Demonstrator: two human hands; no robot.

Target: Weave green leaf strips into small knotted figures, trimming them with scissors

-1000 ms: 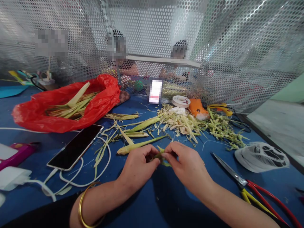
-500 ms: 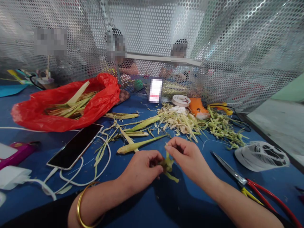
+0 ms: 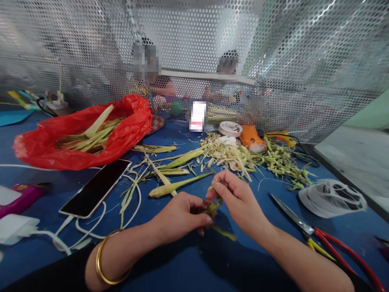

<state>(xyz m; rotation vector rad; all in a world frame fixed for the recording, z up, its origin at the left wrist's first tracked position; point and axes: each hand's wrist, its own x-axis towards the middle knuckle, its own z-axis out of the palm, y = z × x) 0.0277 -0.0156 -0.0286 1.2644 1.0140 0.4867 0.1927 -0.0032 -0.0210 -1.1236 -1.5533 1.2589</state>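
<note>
Between my two hands, just above the blue table, is a small green bundle of folded husk strips (image 3: 213,207). My left hand (image 3: 182,215) pinches it between thumb and fingers, which partly cover it. My right hand (image 3: 232,194) is closed over the top of the bundle, its thumb and index finger pinching a thin strip. One loose strip end (image 3: 226,232) hangs below, toward the right. Behind my hands lies a long yellow-green husk (image 3: 170,189), with more dry strips beside it.
A red plastic bag (image 3: 75,156) of husks stands left, near a phone (image 3: 97,188) with white cables. Scissors (image 3: 304,227) and a white string roll (image 3: 332,198) lie right. Pale shreds (image 3: 231,156), a spool (image 3: 230,129) and an orange packet (image 3: 253,138) sit behind. People are behind perforated mesh (image 3: 188,44).
My right hand has moved slightly inward and lower against the bundle, closer to my left fingers. The loose strip end has swung a little down and right.
</note>
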